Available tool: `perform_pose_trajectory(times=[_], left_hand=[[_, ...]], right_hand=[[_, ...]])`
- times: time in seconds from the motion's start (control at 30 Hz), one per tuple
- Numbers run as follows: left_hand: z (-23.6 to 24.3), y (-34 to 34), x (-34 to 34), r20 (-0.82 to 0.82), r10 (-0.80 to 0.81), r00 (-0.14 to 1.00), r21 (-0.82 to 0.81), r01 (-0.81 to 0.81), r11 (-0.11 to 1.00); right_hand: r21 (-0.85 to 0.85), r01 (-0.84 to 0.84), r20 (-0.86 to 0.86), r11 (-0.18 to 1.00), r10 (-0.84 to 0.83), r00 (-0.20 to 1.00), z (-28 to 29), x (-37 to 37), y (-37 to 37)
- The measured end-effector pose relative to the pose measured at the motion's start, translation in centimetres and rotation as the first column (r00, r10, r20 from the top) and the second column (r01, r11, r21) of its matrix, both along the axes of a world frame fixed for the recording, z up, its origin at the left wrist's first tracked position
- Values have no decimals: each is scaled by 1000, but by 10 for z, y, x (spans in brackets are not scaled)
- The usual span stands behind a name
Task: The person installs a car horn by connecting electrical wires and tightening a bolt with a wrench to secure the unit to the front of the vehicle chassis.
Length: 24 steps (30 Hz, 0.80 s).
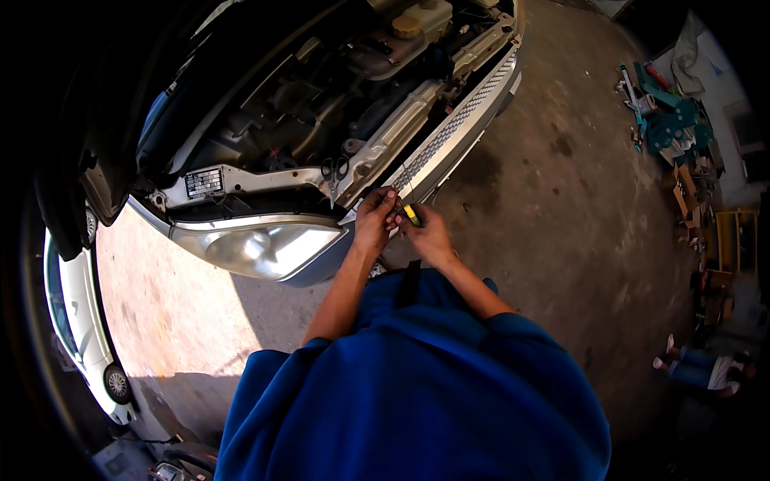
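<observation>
Close together in front of the car's front edge, my two hands meet with fingers bent. My right hand (429,235) is closed round a small yellow-and-black object (411,214), whose kind is too small to tell. Thumb and fingertips of my left hand (374,218) are pinched together beside it. What they hold is hidden, though a thin dark strand seems to rise near the fingertips. A pair of scissors with dark handles (334,171) lies on the car's front panel (297,178), just beyond my left hand.
The open engine bay (321,96) spreads ahead, with the headlight (257,247) at its near left corner and the grille (461,120) to the right. A white car (80,309) is parked at far left. Tools and boxes (682,128) line the right wall; a person (706,370) is at lower right.
</observation>
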<state>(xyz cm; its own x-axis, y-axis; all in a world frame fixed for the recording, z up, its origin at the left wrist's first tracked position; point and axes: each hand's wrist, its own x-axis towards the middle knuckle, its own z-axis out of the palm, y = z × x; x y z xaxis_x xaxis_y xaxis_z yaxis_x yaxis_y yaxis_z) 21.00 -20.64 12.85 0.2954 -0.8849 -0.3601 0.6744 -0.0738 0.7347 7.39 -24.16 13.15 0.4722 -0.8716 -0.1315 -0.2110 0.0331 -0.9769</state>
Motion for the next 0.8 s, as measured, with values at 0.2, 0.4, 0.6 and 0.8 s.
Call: perform_pose_trajectory(times=[0.2,0.4,0.6,0.8], left_hand=[[22,1,12,-55,-41,998,-27,39,999],[27,-7,14,422,3,906,92,-46,995],[33,-13,14,-99,36,994,106,-26,994],[9,-17,51,-480,282,831,61,-289,955]], right_hand=[[68,-29,31,997,27,999,19,-7,-3],[-168,-14,-42,986,7,999,19,-11,-5],[-420,-203,-406,885,18,914,55,-15,-2],[-394,-155,-358,906,3,934,65,-24,5]])
